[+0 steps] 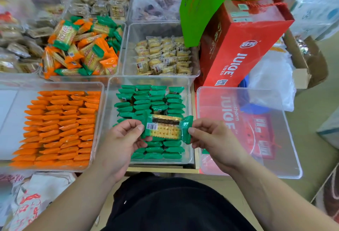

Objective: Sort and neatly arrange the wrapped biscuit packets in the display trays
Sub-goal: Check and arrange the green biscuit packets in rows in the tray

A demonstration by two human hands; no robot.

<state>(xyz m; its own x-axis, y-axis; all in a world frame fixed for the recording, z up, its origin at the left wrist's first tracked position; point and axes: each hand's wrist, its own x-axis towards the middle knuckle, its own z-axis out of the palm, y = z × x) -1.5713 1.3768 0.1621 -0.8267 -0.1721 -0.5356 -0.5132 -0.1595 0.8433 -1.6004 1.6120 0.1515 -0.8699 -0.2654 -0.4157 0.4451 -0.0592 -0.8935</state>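
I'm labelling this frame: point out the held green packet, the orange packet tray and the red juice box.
held green packet (166,129): head view, on its clear middle window.
orange packet tray (12,102): head view, on its bare floor, left side.
red juice box (238,47): head view, on its side panel beside the logo.

packet: glossy plastic film, clear window, green ends. trays: clear smooth plastic (slightly scuffed). juice box: glossy red card. carton: matt brown cardboard. bag: thin translucent plastic

A shop: clear display trays of wrapped biscuits beside juice cartons.
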